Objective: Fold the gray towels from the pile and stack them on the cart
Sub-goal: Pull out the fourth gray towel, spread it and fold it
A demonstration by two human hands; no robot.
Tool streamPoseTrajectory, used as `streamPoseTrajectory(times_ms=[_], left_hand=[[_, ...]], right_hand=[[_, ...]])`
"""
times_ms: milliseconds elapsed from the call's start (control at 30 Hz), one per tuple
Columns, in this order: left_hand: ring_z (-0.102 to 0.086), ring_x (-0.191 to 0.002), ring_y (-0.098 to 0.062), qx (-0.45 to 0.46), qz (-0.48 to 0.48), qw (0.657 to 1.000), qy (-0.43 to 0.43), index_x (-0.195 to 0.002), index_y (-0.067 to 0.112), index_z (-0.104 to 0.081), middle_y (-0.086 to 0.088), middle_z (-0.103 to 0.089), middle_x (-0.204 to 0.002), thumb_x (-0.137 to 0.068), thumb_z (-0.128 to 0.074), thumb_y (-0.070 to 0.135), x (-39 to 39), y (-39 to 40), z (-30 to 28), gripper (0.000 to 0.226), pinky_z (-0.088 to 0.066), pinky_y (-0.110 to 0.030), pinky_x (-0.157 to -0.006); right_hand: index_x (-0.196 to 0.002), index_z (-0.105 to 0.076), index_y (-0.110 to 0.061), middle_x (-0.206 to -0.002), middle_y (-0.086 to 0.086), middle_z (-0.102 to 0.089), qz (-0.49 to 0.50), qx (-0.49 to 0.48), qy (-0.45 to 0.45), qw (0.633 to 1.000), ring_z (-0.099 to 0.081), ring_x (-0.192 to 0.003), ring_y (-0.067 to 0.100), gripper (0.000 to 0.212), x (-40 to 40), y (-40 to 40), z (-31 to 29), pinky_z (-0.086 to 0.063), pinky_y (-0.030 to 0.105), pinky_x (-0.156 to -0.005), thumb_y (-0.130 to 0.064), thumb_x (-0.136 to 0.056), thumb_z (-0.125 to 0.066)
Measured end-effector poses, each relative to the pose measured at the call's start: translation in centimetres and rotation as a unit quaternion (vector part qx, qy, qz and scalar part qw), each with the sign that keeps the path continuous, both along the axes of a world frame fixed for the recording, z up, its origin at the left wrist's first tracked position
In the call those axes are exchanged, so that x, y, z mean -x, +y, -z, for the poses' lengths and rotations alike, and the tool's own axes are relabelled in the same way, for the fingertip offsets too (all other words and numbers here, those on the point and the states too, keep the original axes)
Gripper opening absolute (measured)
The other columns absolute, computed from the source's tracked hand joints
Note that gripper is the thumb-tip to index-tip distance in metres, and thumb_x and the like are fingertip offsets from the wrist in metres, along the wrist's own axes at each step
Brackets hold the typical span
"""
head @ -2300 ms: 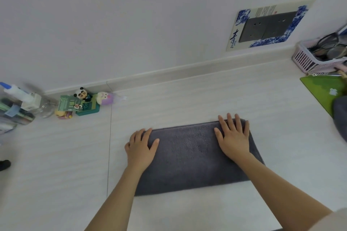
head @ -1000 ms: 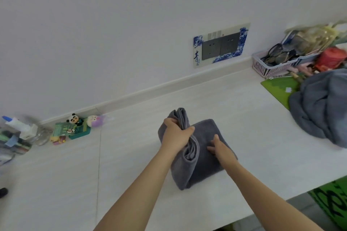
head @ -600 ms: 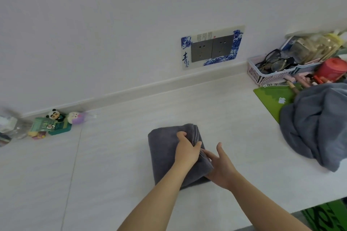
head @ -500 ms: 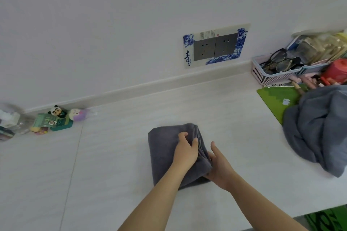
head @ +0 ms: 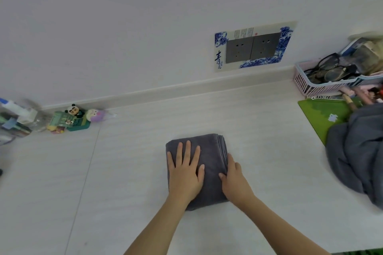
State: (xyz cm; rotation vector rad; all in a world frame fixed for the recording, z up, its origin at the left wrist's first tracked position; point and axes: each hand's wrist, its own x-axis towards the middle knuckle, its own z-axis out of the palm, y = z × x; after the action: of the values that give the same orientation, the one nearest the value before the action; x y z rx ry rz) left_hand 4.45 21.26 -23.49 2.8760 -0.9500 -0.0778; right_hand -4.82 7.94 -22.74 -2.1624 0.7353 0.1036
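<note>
— Where was the towel when you looked over?

— The folded gray towel (head: 209, 163) lay on the pale surface (head: 128, 172), about the middle, as a compact square with its layered edges showing along the right side.

— And the hands?

— The left hand (head: 185, 168) lay flat on top of it, fingers straight and spread, pointing toward the wall, palm pressing the left half of the fold. The right hand (head: 235, 178) was against the towel's right edge, the thumb resting on the top and the fingers running along the layered side. I could not tell whether those fingers were tucked under the towel or only set against it; they looked fairly straight, not curled round anything.

— Any more towels?

— A rumpled pile of gray towels (head: 358, 155) sat at the right end of the surface, well apart from the folded one, lying partly over a green mat (head: 320, 117).

— What else was on there?

— A pink basket (head: 308, 87) far right against the wall, holding eyeglasses (head: 329, 68). On the wall, a double socket (head: 251, 47) in a blue-and-white decorated frame. At the far left, a little panda figure (head: 74, 108) and a purple toy (head: 95, 115) beside a green box (head: 68, 121), and a blurred plastic bottle (head: 18, 113) next to them.
</note>
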Motion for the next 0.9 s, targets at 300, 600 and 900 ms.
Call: streamPoseTrajectory(times_ms=[300, 600, 900], left_hand=[[-0.001, -0.146, -0.021, -0.015, 0.016, 0.999, 0.029, -0.150, 0.028, -0.020, -0.003, -0.013, -0.159, -0.095, -0.015, 0.051, -1.1, 0.1, 0.8, 0.060, -0.002, -0.055, -0.114], [-0.050, -0.123, -0.024, 0.364, -0.353, 0.760, 0.406, -0.148, 0.025, -0.016, -0.003, -0.041, -0.144, -0.074, -0.076, 0.046, -0.5, 5.5, -2.2, 0.097, -0.047, -0.039, -0.098], [-0.068, -0.097, -0.022, 0.494, -0.390, 0.615, 0.475, -0.124, 0.010, -0.054, -0.006, -0.069, -0.111, -0.058, -0.088, 0.042, -2.6, 15.5, -5.3, 0.081, -0.058, -0.034, -0.075]], right_hand=[[-0.148, -0.018, -0.005, -0.128, 0.019, -0.047, -0.021, 0.139, 0.025, 0.990, -0.049, -0.108, 0.034, 0.058, 0.5, 1.1, 1.5, -0.042, 0.040, -0.093, -0.035, -0.100, -0.029], [-0.123, -0.045, -0.002, -0.119, 0.012, -0.056, 0.071, -0.121, 0.106, 0.984, -0.055, -0.096, 0.024, 0.069, -2.3, -0.1, -0.3, -0.043, 0.028, -0.074, -0.053, -0.080, -0.064], [-0.123, -0.055, -0.009, -0.108, 0.006, -0.069, -0.008, -0.391, 0.078, 0.917, -0.068, -0.091, 0.021, 0.068, -7.2, 7.1, -3.5, -0.056, 0.026, -0.069, -0.046, -0.071, -0.076]])
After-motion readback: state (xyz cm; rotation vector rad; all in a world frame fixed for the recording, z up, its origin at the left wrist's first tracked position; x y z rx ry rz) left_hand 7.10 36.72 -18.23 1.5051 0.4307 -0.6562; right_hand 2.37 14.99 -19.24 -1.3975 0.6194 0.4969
